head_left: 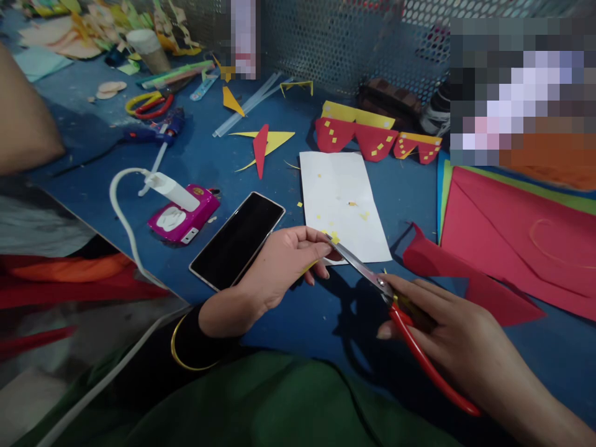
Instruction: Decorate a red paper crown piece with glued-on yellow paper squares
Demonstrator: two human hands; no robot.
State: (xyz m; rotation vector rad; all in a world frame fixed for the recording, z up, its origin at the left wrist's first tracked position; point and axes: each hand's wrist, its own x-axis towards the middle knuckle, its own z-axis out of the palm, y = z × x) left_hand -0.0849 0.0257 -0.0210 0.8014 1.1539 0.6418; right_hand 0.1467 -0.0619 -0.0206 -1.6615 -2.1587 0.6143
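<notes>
Above the blue table (405,208), the person's left hand (284,257) has its grip closed, with thumb and fingers pressed on a thin yellow piece (308,267), of which only an edge is visible. The right hand (459,323) has its grip wrapped around the handles of the red-handled scissors (361,264), and the blade tips reach to the left fingertips. Just beyond these lies the white sheet (339,186), with small yellow bits scattered on it. A phone (238,239) lies just beside the left hand; red paper (428,261) lies near the right.
</notes>
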